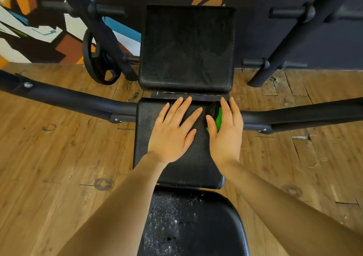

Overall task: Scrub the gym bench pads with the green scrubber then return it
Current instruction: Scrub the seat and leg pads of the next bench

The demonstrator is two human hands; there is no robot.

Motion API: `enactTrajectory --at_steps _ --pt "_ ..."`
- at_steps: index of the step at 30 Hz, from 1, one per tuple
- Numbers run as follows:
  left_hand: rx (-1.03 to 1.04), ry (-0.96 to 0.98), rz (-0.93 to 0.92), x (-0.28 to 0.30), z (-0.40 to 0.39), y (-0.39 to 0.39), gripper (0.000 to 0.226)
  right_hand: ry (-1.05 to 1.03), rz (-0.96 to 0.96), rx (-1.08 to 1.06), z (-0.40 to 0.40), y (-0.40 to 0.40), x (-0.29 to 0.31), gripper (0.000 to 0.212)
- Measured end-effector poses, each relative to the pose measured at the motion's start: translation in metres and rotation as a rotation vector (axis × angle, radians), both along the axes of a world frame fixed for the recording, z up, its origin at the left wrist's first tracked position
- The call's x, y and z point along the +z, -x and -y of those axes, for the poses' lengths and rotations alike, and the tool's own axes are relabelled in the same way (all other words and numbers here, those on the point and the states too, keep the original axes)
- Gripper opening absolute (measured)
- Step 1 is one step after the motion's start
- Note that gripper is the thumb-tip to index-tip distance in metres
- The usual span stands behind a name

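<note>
A black gym bench runs away from me in three pads. The far pad (186, 47) is tilted up and looks smeared. On the middle pad (188, 163) my left hand (172, 130) lies flat with its fingers spread. My right hand (225, 130) presses the green scrubber (218, 118) onto that pad's far right corner; only a strip of green shows between thumb and fingers. The near pad (192, 224) is speckled with white foam or droplets.
Black frame arms (78, 100) reach out left and right of the middle pad. A weight plate (98, 59) hangs on a post at the back left. An upright post (284, 45) stands at the back right, before a painted wall. The floor is wood planks.
</note>
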State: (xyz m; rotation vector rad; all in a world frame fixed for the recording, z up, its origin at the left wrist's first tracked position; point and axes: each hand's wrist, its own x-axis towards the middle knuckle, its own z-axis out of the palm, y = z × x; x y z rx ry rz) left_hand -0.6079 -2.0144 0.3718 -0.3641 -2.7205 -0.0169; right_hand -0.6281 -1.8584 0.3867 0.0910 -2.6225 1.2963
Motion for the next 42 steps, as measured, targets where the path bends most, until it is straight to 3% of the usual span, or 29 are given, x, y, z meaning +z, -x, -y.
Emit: enactTrajectory --at_steps 14,26,42 --pt "0.012 -0.004 0.016 -0.001 -0.001 -0.001 0.05 0.083 0.092 -0.053 -0.007 -0.036 -0.015 0.061" --pt "0.036 0.022 0.037 0.0 -0.002 -0.002 0.051 0.179 0.155 -0.023 -0.008 0.009 0.01 0.065" --pt "0.025 0.034 0.029 -0.001 -0.001 -0.002 0.05 0.138 0.184 -0.042 -0.017 -0.064 -0.026 0.064"
